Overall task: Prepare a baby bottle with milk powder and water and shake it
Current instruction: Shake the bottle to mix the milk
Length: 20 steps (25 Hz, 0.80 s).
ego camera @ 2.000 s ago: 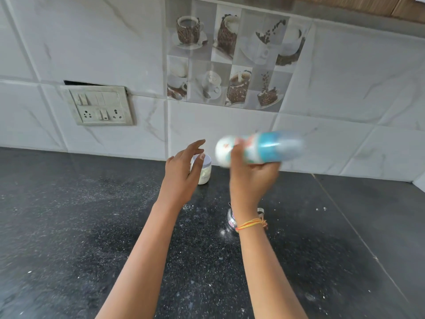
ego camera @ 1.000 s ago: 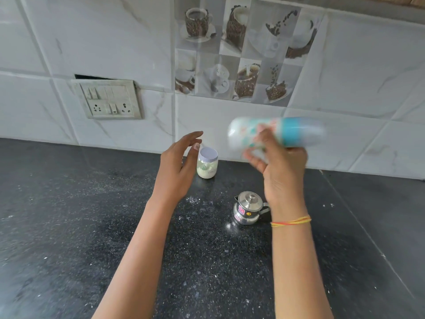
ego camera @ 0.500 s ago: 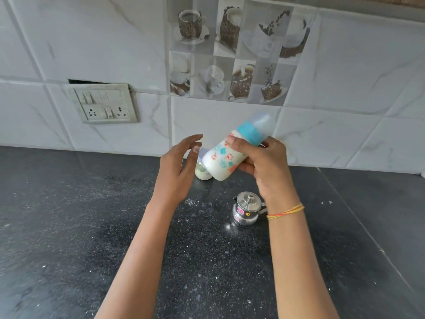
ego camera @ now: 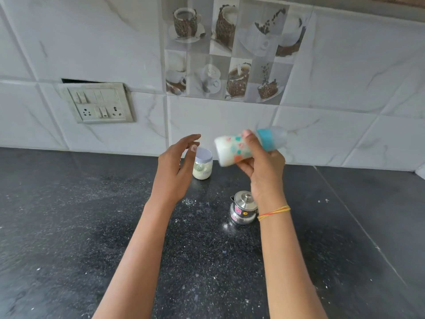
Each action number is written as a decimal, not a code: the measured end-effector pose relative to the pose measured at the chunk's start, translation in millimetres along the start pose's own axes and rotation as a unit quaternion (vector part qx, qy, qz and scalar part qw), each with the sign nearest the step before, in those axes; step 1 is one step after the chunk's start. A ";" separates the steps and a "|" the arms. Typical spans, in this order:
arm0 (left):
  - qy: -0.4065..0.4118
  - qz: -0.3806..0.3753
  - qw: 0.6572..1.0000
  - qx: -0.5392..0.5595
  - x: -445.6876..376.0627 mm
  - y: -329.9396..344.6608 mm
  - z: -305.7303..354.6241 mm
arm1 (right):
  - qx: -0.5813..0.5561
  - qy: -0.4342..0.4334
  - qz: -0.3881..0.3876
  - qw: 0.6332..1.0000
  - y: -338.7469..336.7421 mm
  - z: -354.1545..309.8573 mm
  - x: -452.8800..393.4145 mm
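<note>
Your right hand [ego camera: 262,166] grips the baby bottle [ego camera: 243,147] above the table [ego camera: 92,226], its long axis near level, cap pointing right, base toward your left hand [ego camera: 174,166], which hovers relaxed and empty just beside it.

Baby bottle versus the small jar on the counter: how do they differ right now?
The baby bottle is held almost sideways in the right hand; the small jar stands upright on the counter, untouched. The bottle has a teal collar, the jar a pale lid. Both hold something whitish.
</note>
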<state>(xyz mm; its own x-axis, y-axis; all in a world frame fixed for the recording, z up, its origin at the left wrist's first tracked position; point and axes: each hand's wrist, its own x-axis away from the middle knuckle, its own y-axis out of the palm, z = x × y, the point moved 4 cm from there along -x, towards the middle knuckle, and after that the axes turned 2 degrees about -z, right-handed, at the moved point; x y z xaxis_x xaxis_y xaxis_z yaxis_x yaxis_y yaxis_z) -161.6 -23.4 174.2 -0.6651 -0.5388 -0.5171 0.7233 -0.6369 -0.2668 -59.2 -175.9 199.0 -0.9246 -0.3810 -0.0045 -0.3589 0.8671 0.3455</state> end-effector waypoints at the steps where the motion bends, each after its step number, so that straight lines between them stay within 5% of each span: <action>1: 0.000 0.000 1.000 0.000 -0.5 0.9 -0.5 | 0.040 -0.001 -0.014 0.999 0.2 -2.7 -1.6; 6: 0.010 -0.005 1.000 0.029 -5.3 7.7 6.4 | 0.152 -0.058 -0.067 0.984 12.9 -16.0 1.8; 11: -0.033 -0.087 0.974 0.207 -20.8 10.4 27.1 | 0.246 -0.111 -0.111 0.956 25.8 -46.2 -6.8; 20: -0.041 -0.126 0.960 0.247 -41.2 9.2 50.9 | 0.249 -0.099 -0.193 0.944 32.0 -77.9 -20.9</action>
<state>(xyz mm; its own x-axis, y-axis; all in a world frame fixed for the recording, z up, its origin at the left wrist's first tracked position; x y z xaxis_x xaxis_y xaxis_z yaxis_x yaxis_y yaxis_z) -137.0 -35.1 234.5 -0.8343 -0.3618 -0.4160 0.3746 -0.9256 0.0537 -41.4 -165.2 283.3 -0.7008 -0.6746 -0.2319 -0.6438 0.7381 -0.2018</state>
